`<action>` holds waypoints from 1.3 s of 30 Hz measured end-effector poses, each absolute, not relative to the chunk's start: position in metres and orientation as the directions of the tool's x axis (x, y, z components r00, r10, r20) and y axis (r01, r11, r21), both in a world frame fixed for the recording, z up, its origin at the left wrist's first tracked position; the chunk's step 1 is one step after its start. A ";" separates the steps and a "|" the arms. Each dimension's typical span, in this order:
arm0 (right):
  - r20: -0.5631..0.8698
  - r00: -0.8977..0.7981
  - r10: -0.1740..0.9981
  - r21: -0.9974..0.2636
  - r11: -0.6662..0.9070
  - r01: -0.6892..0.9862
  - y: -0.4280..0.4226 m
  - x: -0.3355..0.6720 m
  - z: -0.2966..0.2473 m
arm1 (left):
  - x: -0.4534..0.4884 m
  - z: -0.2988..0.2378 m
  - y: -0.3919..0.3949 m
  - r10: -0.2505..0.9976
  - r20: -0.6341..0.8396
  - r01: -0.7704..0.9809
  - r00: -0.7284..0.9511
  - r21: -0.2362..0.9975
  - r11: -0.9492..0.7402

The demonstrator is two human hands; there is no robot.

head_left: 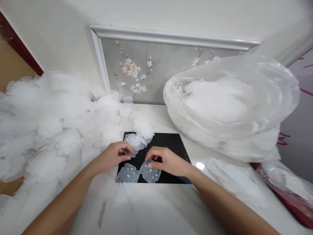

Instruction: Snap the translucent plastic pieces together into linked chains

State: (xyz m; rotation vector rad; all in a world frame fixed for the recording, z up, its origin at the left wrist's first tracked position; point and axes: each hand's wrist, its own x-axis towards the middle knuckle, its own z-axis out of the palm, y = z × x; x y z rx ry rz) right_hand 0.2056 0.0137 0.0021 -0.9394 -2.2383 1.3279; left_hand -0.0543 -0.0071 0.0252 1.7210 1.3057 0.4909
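White marbled tabletop (137,209) bears a black mat (171,147), two translucent plastic pieces (127,176) side by side at its near edge. Fingers of the left hand (113,156) curl, tips slightly parted; those of the right hand (167,160) bend over one piece; I cannot tell whether either grips. A nudge could skew these, or the overlapping pile (70,140) could slide among them.

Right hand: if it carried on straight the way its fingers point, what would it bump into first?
Most likely the left hand, facing the right hand across the black surface. The translucent piece beside the left hand might be brushed first; heights are hard to judge here.
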 end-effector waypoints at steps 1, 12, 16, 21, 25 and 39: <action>-0.013 -0.735 0.678 -0.840 0.391 0.375 0.011 0.203 0.003 | -0.056 0.025 -0.008 0.898 -0.217 0.595 0.384 0.801 -0.061; 0.305 -0.421 0.854 -0.482 0.519 0.706 0.052 0.180 -0.016 | -0.029 0.012 -0.017 0.892 -0.100 0.656 0.441 0.714 -0.244; 0.315 -0.337 0.887 -0.532 0.459 0.711 0.082 0.169 -0.032 | -0.031 -0.005 0.002 0.950 0.271 0.817 0.157 0.505 -0.279; 0.277 -0.153 0.949 -0.778 0.315 0.544 0.081 0.180 -0.029 | -0.033 -0.018 0.014 0.965 0.247 0.879 0.084 0.437 -0.188; 0.028 -0.168 0.985 -0.968 0.069 0.242 0.055 0.196 -0.019 | -0.034 -0.017 0.011 0.953 0.285 0.826 0.099 0.510 -0.239; -0.082 -0.356 0.931 -0.996 -0.060 0.072 0.030 0.213 -0.032 | -0.042 -0.005 0.007 0.956 0.220 0.750 0.195 0.595 -0.290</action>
